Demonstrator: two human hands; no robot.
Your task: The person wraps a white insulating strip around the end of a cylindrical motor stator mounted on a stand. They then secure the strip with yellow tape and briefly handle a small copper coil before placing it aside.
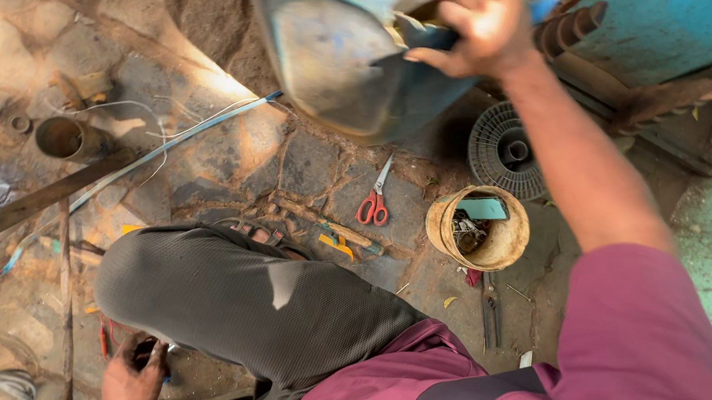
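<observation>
The left hand (129, 381) is low by the knee, its grip pinching a small dark tool (146, 350). Farther up, the right hand (480, 31) grips the edge of a blue bucket (347, 56), tipped, dusty grey inside, sticks above it.

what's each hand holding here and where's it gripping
The right hand grips a blue bag of long strips by its side edge. The left hand closes on a small dark thing by the knee; what it is cannot be told.
</observation>
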